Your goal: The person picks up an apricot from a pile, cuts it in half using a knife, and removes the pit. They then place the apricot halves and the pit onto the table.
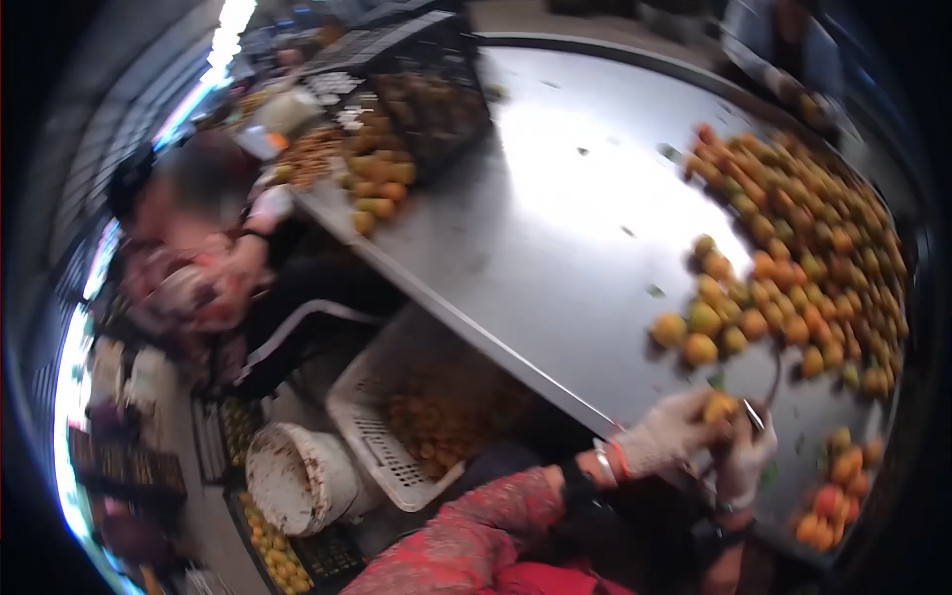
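Note:
My left hand (pixel 664 433), in a pale glove, is closed around a yellow-orange round fruit (pixel 721 407) over the near edge of the metal table. Close against it, my right hand (pixel 744 466), also gloved, grips a small shiny metal tool (pixel 756 416) whose tip points up beside the fruit. The tool's exact kind is blurred, and part of it is hidden in the fingers. Just beyond both hands lies a large pile of similar fruit (pixel 783 288). A smaller group of fruit (pixel 833 496) sits to the right of my right hand.
Below the table edge stands a white crate (pixel 362 416) with fruit inside, beside a dirty white bucket (pixel 297 476). A black crate (pixel 426 99) rests on the metal table (pixel 555 228). One person (pixel 198 258) sits at the left; another (pixel 783 50) is across the table.

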`<state>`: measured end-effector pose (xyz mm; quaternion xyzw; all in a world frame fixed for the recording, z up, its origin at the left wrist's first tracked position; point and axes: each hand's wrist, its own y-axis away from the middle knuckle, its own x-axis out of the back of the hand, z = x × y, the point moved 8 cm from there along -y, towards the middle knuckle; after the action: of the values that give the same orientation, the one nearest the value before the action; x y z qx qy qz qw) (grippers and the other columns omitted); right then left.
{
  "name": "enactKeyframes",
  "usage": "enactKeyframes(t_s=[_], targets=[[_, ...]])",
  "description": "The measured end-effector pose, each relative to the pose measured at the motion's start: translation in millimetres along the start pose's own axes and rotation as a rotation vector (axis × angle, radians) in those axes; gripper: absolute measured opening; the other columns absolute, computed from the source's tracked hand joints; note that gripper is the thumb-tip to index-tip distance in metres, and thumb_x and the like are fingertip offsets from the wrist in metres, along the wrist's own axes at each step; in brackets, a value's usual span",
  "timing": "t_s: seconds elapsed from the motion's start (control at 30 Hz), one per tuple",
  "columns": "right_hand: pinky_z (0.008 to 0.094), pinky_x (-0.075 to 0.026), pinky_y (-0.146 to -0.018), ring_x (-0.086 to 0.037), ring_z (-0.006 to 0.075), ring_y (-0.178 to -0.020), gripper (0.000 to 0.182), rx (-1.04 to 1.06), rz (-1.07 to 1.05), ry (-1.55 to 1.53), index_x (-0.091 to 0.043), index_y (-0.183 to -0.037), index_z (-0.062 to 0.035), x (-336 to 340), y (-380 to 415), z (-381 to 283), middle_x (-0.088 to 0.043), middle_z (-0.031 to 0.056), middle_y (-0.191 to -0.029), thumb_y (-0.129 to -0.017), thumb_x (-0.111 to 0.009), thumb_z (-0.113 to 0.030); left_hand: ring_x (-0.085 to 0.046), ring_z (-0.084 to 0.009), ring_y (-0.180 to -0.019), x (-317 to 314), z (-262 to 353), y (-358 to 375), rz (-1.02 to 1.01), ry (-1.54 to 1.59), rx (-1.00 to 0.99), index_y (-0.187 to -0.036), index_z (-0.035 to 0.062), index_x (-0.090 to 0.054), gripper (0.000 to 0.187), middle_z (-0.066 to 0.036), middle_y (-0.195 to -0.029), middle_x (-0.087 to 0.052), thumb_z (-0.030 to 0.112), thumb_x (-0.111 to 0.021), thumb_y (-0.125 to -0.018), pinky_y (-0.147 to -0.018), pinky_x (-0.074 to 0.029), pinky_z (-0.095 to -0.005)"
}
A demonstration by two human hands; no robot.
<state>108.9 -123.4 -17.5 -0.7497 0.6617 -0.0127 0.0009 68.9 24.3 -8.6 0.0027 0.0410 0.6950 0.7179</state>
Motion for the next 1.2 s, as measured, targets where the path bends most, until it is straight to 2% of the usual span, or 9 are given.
enactKeyframes(t_s=[0.1,0.17,0.53,0.63,0.7,0.73,0.87,0.93,1.2], targets=[[0.0263,-0.049,-0.065,-0.06,0.0095,-0.075,0.02,-0.011,0.022,0.159,-0.064,-0.104,0.0036,1,3,-14,-0.066,0.0047,-0.083,-0.091,-0.059,-0.011,-0.063,-0.0114,-0.082,-14,-40,-4,0.011,0.095,0.205,-0.116,0.0024,-0.06,0.031,-0.007,-0.093,-0.068,0.021,-0.067,-0.092,-0.072,-0.054,-0.0295],[0.0249,-0.049,-0.062,-0.06,0.0091,-0.07,0.019,0.039,-0.073,0.233,-0.063,-0.102,0.0042,-8,2,-27,-0.066,0.0052,-0.079,-0.092,-0.059,-0.011,-0.063,-0.0118,-0.079,-9,-20,-1,-0.035,0.191,0.155,-0.102,0.001,-0.062,0.025,-0.01,-0.085,-0.067,0.022,-0.069,-0.09,-0.07,-0.053,-0.0317],[0.0224,-0.046,-0.06,-0.057,0.0071,-0.07,0.022,-0.199,-0.163,-0.058,-0.06,-0.1,0.0061,-15,-1,-6,-0.063,0.0031,-0.079,-0.094,-0.056,-0.014,-0.06,-0.0089,-0.071,-6,-9,-1,-0.059,0.055,0.101,-0.096,0.0001,-0.062,0.027,-0.005,-0.078,-0.064,0.022,-0.073,-0.086,-0.065,-0.05,-0.0268],[0.0227,-0.047,-0.056,-0.058,0.0075,-0.065,0.023,-0.163,-0.131,-0.04,-0.061,-0.101,0.0048,-16,-3,-8,-0.064,0.0027,-0.078,-0.095,-0.056,-0.016,-0.061,-0.0101,-0.072,-10,-26,-3,-0.071,0.179,0.203,-0.103,0.0021,-0.06,0.028,-0.006,-0.085,-0.065,0.029,-0.062,-0.096,-0.063,-0.049,-0.0258],[0.0227,-0.045,-0.048,-0.056,0.008,-0.054,0.024,-0.18,0.037,-0.107,-0.063,-0.098,0.0022,-5,-5,-7,-0.063,0.0027,-0.071,-0.095,-0.058,-0.021,-0.062,-0.0122,-0.078,-7,-21,-8,-0.023,0.467,0.029,-0.112,0.0032,-0.056,0.035,-0.007,-0.095,-0.063,0.036,-0.046,-0.104,-0.064,-0.05,-0.0259],[0.0223,-0.04,-0.041,-0.051,0.0083,-0.046,0.026,-0.236,0.02,-0.172,-0.064,-0.092,-0.0005,-1,-4,-8,-0.06,0.0029,-0.065,-0.096,-0.058,-0.025,-0.064,-0.0154,-0.087,-6,-26,-6,-0.009,0.635,0.184,-0.118,0.0036,-0.053,0.042,-0.008,-0.103,-0.061,0.041,-0.036,-0.107,-0.069,-0.052,-0.0274],[0.022,-0.04,-0.04,-0.051,0.0086,-0.045,0.029,-0.194,0.076,-0.14,-0.061,-0.092,-0.0007,8,-9,-10,-0.059,0.0045,-0.063,-0.097,-0.057,-0.029,-0.062,-0.0264,-0.106,25,-32,-16,0.113,1.081,0.114,-0.12,0.0039,-0.054,0.064,-0.012,-0.113,-0.061,0.062,-0.035,-0.099,-0.086,-0.054,-0.0409],[0.0217,-0.041,-0.041,-0.053,0.0086,-0.047,0.027,-0.212,0.101,0.02,-0.059,-0.097,0.0002,3,-7,-6,-0.062,0.0058,-0.069,-0.098,-0.057,-0.026,-0.055,-0.0339,-0.119,36,-27,-17,0.166,1.27,0.017,-0.124,-0.0004,-0.051,0.078,-0.016,-0.123,-0.057,0.07,-0.045,-0.09,-0.102,-0.044,-0.0514],[0.0216,-0.044,-0.042,-0.06,0.0118,-0.056,0.024,-0.255,0.05,0.028,-0.057,-0.102,0.0012,-23,-8,5,-0.063,0.0079,-0.075,-0.098,-0.057,-0.022,-0.039,-0.0447,-0.132,86,-35,-15,0.521,1.594,-0.092,-0.126,-0.0071,-0.044,0.076,-0.027,-0.136,-0.043,0.062,-0.045,-0.095,-0.115,-0.027,-0.0606]])
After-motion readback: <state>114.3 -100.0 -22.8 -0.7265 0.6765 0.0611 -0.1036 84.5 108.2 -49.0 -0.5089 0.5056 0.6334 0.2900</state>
